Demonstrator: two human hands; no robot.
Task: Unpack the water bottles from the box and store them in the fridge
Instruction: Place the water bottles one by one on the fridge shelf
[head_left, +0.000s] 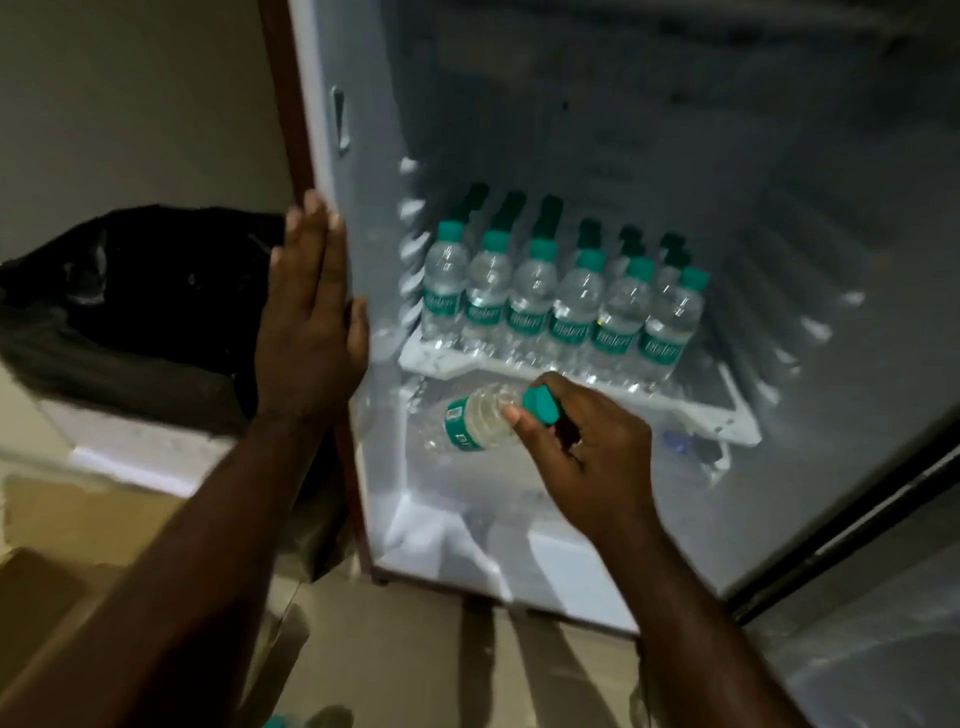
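The right hand (582, 441) gripped a water bottle (478, 418) by its green cap, holding it tilted under the shelf (571, 376) inside the fridge (374, 208). The left hand (311, 322) lay flat, fingers straight, on the fridge's left edge. Rows of bottles (556, 301) stood upright on the shelf.

Rows of water bottles (558, 306) stand upright on a shelf (727, 410) inside the open fridge (363, 156); below the shelf's front edge, one bottle (475, 421) lies tilted on its side; a bag-lined bin (140, 306) sits left of the fridge, beside its outer wall.
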